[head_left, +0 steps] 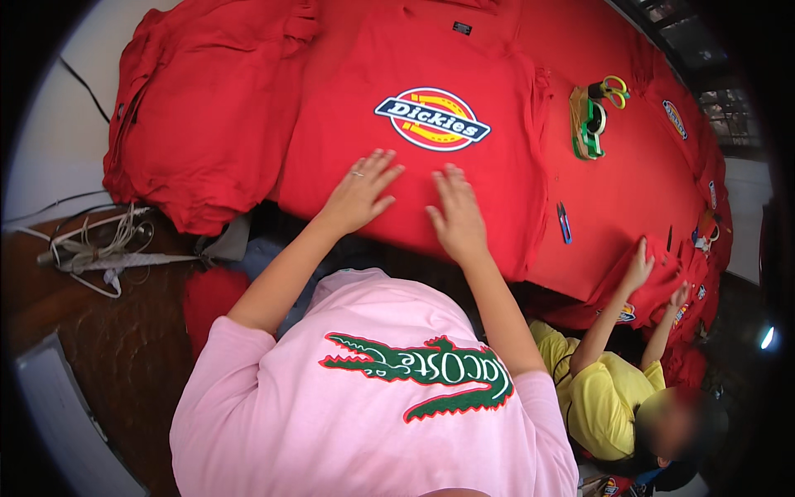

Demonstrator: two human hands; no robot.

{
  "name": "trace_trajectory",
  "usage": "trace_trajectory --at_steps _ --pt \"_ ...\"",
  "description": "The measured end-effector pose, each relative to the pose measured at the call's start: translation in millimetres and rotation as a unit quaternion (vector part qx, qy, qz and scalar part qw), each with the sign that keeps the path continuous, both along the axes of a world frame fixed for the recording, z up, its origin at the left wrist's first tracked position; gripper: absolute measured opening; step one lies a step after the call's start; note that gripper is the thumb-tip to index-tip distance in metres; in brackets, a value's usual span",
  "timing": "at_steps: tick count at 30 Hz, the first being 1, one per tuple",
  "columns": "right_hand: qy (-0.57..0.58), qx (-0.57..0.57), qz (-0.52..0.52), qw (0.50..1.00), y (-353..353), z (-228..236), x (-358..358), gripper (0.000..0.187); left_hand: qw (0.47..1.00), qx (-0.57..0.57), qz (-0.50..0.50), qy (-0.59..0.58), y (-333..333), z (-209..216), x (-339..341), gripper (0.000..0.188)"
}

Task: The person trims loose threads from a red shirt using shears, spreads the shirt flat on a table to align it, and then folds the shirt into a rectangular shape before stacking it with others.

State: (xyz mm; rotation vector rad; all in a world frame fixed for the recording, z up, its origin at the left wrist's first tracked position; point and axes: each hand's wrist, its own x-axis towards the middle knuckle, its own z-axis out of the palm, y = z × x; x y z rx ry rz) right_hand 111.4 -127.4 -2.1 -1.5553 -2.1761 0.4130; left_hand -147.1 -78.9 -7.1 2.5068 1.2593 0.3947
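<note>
A red T-shirt point(348, 108) with a round printed badge point(433, 119) on its chest lies spread on the table before me. Both my palms rest on its lower part. My left hand point(359, 192) lies flat with fingers apart, a ring on one finger, just below and left of the badge. Flat on the cloth below the badge is my right hand point(457, 214), its fingers pointing away from me. Neither hand grips anything.
A pile of red garments point(203, 108) sits at the left. Thread snips point(565, 223) and a green tape dispenser point(588, 124) with yellow-handled scissors point(614, 92) lie to the right. Beyond, a co-worker in yellow point(609, 406) handles red shirts. Tangled cables point(103, 240) hang at the lower left.
</note>
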Motion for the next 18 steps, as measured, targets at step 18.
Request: trace_trajectory --at_steps 18 --pt "0.16 0.089 -0.287 0.94 203 4 122 0.029 0.906 -0.113 0.292 -0.285 295 -3 -43 0.062"
